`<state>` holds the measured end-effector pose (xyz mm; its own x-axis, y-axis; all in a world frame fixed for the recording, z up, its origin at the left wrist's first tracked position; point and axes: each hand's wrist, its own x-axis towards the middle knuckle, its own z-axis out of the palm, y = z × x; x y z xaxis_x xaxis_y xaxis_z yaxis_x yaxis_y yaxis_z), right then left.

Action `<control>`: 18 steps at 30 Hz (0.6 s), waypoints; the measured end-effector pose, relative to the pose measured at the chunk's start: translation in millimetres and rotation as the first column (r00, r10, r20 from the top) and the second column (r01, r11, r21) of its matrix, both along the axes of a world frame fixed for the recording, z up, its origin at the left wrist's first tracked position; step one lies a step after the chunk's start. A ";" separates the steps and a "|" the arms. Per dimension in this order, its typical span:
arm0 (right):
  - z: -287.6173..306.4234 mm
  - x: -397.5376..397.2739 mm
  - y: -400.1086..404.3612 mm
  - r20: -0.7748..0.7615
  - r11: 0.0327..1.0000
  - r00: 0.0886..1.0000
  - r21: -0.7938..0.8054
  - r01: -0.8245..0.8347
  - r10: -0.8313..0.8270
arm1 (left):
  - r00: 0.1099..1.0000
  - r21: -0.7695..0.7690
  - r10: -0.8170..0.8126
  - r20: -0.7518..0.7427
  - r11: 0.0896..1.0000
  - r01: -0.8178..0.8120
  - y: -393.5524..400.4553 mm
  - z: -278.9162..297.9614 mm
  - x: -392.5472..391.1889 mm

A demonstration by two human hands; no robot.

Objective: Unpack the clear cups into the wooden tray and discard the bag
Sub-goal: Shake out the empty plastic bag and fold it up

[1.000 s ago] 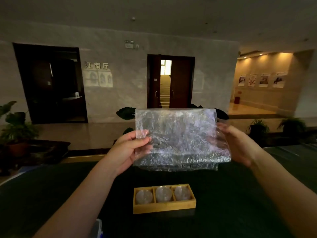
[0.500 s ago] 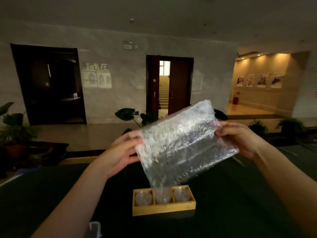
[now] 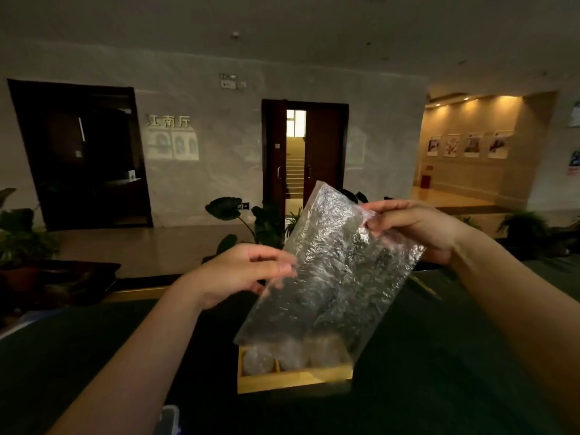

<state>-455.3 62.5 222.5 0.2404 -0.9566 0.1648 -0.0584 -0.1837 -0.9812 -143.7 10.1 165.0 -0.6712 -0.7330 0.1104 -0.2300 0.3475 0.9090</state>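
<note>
Crinkled clear bag (image 3: 332,271) tilted between raised hands; left hand (image 3: 241,273) and right hand (image 3: 414,226) fingers pinched on its edges

Both hands hold a crinkled clear bag (image 3: 332,271) up in the air, tilted steeply. The right hand (image 3: 417,226) pinches its upper edge; the left hand (image 3: 241,273) grips the lower left side. Below the grips, the bag's bottom corner hangs in front of a wooden tray (image 3: 292,376) on the dark table (image 3: 439,372), with clear cups (image 3: 258,362) in its compartments.
</note>
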 end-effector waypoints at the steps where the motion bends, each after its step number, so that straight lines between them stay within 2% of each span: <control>1: -3.0 -2.0 0.1 0.018 1.000 1.000 0.009 0.004 -0.004 | 1.000 -0.035 0.018 -0.012 0.999 -0.019 -1.3 -2.6 -2.0; 2: -6.8 -4.0 0.9 0.058 1.000 0.998 0.016 0.001 -0.002 | 0.998 -0.052 0.046 -0.047 0.997 -0.049 -2.1 -4.5 -4.2; 4: -17.1 -9.7 0.3 0.257 0.999 0.966 0.037 -0.021 0.011 | 0.983 -0.044 0.083 -0.165 0.995 -0.091 -2.4 -7.4 -8.2; 6: -32.5 -10.8 -2.4 0.501 0.993 0.862 0.046 -0.112 0.074 | 0.946 0.019 0.106 -0.307 0.994 -0.105 -2.7 -9.9 -10.6; 8: -51.9 -3.5 -5.7 0.593 0.972 0.790 0.049 -0.228 0.155 | 0.896 0.093 0.135 -0.424 0.990 -0.106 -2.1 -12.4 -14.1; 10: -71.7 7.5 -8.3 0.570 0.950 0.798 0.091 -0.299 0.196 | 0.862 0.137 0.196 -0.468 0.979 -0.148 -2.6 -16.1 -19.6; 12: -81.3 17.8 -7.5 0.525 0.949 0.830 0.123 -0.290 0.185 | 0.845 0.157 0.271 -0.460 0.962 -0.223 -3.8 -20.4 -24.4; 13: -82.8 21.7 -7.8 0.469 0.966 0.872 0.131 -0.225 0.139 | 0.841 0.162 0.293 -0.455 0.956 -0.246 -4.1 -22.3 -25.9; 15: -82.9 25.4 -11.5 0.283 0.995 0.958 0.099 0.025 -0.052 | 0.833 0.176 0.324 -0.449 0.946 -0.273 -3.6 -25.2 -26.7; 16: -82.3 26.0 -13.9 0.228 0.989 0.963 0.067 0.133 -0.145 | 0.826 0.188 0.344 -0.446 0.939 -0.289 -3.9 -26.2 -26.3; 18: -82.7 24.7 -16.2 0.230 0.983 0.956 0.036 0.180 -0.184 | 0.813 0.219 0.385 -0.437 0.922 -0.319 -3.8 -27.3 -23.9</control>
<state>-430.6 46.3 139.8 0.0190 -0.9833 0.1808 0.1397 -0.1764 -0.9744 -167.6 6.3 137.7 -0.2577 -0.9386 0.2292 0.1450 0.1970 0.9696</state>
